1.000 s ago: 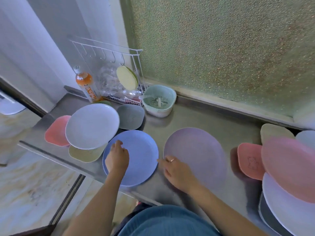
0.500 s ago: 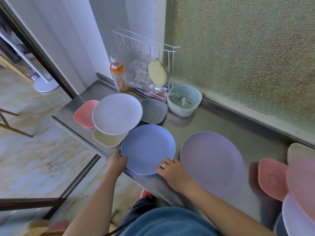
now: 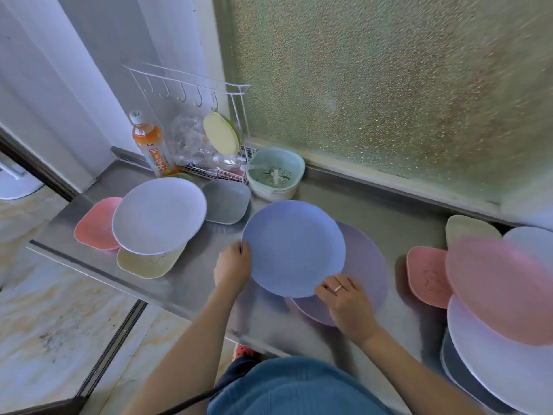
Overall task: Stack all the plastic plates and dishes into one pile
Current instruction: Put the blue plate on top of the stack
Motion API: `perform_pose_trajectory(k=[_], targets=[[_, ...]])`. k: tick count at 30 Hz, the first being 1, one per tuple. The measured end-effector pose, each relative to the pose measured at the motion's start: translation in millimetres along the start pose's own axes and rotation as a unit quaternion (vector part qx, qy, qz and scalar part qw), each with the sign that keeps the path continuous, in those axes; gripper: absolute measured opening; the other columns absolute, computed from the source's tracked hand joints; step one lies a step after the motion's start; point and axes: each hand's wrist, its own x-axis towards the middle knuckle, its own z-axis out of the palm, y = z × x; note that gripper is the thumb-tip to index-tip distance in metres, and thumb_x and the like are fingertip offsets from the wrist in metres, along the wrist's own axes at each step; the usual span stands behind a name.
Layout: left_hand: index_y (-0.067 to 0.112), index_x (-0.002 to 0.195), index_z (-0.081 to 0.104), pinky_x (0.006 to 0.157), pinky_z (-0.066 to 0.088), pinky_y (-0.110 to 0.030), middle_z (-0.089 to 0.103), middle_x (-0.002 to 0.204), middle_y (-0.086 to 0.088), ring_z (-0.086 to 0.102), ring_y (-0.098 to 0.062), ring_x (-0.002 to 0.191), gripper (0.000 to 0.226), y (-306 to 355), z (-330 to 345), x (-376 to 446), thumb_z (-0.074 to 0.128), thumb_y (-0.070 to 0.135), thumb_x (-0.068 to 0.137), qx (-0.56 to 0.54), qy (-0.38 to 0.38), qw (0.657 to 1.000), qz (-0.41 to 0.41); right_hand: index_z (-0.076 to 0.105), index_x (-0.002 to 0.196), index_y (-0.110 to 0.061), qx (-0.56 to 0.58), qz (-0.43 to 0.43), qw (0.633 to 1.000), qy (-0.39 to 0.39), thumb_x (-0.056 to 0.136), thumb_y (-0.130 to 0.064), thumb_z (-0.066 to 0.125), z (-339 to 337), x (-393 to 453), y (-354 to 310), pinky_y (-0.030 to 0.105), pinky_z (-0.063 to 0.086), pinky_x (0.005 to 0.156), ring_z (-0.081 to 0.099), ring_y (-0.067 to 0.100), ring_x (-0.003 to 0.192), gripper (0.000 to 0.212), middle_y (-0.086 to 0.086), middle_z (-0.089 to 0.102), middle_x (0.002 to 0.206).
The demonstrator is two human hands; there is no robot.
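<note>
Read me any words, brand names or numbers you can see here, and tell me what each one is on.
Nothing here reads clearly.
Label on the bottle: pale print on orange, too blurred to read.
On the small pink dish at the right: a faint drawing, no legible words.

Both forearms bare, reaching forward, elbows low. Left hand (image 3: 232, 266): fingers curled round the left rim of blue plate (image 3: 293, 247). Right hand (image 3: 348, 301): back up, 1 ring, fingertips gripping its near-right rim.
</note>
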Motion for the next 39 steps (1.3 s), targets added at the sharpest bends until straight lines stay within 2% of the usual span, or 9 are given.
perform_pose_trajectory(k=[3, 7, 15, 19, 22, 25, 30, 34, 39], targets=[[0.012, 0.071, 0.048, 0.069, 0.047, -0.038, 0.065, 0.088, -0.020, 0.062, -0.039, 0.085, 0.039, 21.8, 23.4, -7.7, 0.032, 0.038, 0.096, 0.089, -0.052, 0.992, 0.071, 0.063, 0.077, -0.017, -0.027, 0.047, 0.999, -0.006, 0.073, -0.006, 0.044, -10.9, -29.6, 15.7, 0.028, 0.033, 0.067, 0.050, 0.021, 0.072, 0.022, 0.001, 0.060, 0.072], [0.015, 0.073, 0.046, 0.066, 0.040, -0.031, 0.060, 0.084, -0.009, 0.061, -0.033, 0.085, 0.032, 34.7, 43.7, -11.9, 0.034, 0.035, 0.095, 0.190, -0.074, 0.971, 0.128, 0.065, 0.077, -0.018, -0.048, 0.090, 0.994, -0.039, 0.073, -0.009, 0.042, -18.9, -54.9, 23.0, 0.028, 0.030, 0.068, 0.057, 0.022, 0.066, 0.025, 0.000, 0.061, 0.072], [0.009, 0.114, 0.058, 0.085, 0.046, -0.040, 0.056, 0.116, -0.012, 0.051, -0.030, 0.113, 0.037, 33.1, 61.0, -5.5, 0.038, 0.035, 0.097, 0.333, -0.117, 0.921, 0.168, 0.068, 0.074, -0.023, -0.030, 0.156, 0.978, -0.138, 0.073, -0.011, 0.039, -6.3, -68.9, 23.7, 0.024, 0.032, 0.072, 0.062, 0.016, 0.068, 0.031, -0.006, 0.065, 0.071], [0.005, 0.115, 0.049, 0.076, 0.042, -0.040, 0.055, 0.118, -0.013, 0.055, -0.035, 0.110, 0.038, 33.7, 63.0, -5.6, 0.037, 0.036, 0.097, 0.323, -0.114, 0.927, 0.153, 0.072, 0.077, -0.023, 0.007, 0.175, 0.976, -0.130, 0.064, -0.003, 0.068, -6.7, -67.6, 24.0, 0.022, 0.052, 0.070, 0.066, 0.012, 0.071, 0.024, -0.008, 0.070, 0.075], [0.007, 0.118, 0.038, 0.072, 0.037, -0.038, 0.056, 0.115, -0.019, 0.057, -0.040, 0.100, 0.032, 32.6, 63.1, -4.1, 0.035, 0.031, 0.098, 0.221, -0.114, 0.963, 0.107, 0.071, 0.081, -0.025, 0.016, 0.178, 0.975, -0.134, 0.061, -0.004, 0.063, -6.0, -71.7, 24.1, 0.020, 0.052, 0.072, 0.066, 0.008, 0.077, 0.031, -0.012, 0.070, 0.080], [0.020, 0.130, 0.033, 0.079, 0.049, -0.043, 0.060, 0.106, -0.017, 0.057, -0.036, 0.090, 0.036, 31.1, 63.8, 1.2, 0.034, 0.019, 0.094, 0.135, -0.182, 0.968, 0.107, 0.071, 0.085, -0.026, 0.013, 0.186, 0.972, -0.143, 0.065, -0.004, 0.068, -3.1, -74.6, 24.1, 0.023, 0.052, 0.075, 0.066, 0.007, 0.081, 0.030, -0.012, 0.071, 0.085], [0.007, 0.113, 0.037, 0.071, 0.051, -0.042, 0.056, 0.090, -0.016, 0.058, -0.038, 0.082, 0.024, 41.4, 70.2, 8.8, 0.038, 0.011, 0.089, 0.180, -0.212, 0.952, 0.128, 0.071, 0.092, -0.025, 0.008, 0.225, 0.962, -0.152, 0.082, -0.010, 0.045, -4.3, -82.3, 26.9, 0.030, 0.050, 0.084, 0.067, 0.011, 0.089, 0.032, -0.008, 0.072, 0.092], [0.007, 0.098, 0.034, 0.065, 0.042, -0.035, 0.053, 0.090, -0.013, 0.052, -0.033, 0.078, 0.013, 53.1, 82.1, 0.6, 0.041, 0.013, 0.089, 0.199, -0.251, 0.936, 0.143, 0.068, 0.099, -0.023, -0.031, 0.301, 0.949, -0.091, 0.079, -0.012, 0.057, -20.3, -92.9, 37.1, 0.032, 0.044, 0.087, 0.066, 0.015, 0.094, 0.026, -0.007, 0.071, 0.098], [0.004, 0.105, 0.037, 0.067, 0.038, -0.033, 0.053, 0.093, -0.011, 0.049, -0.031, 0.079, 0.022, 59.7, 98.6, -3.9, 0.043, 0.019, 0.091, 0.281, -0.260, 0.905, 0.185, 0.060, 0.112, -0.017, -0.134, 0.498, 0.857, 0.013, 0.077, -0.007, 0.068, -58.3, -109.4, 81.5, 0.040, 0.034, 0.087, 0.056, 0.026, 0.105, 0.037, 0.003, 0.066, 0.109]])
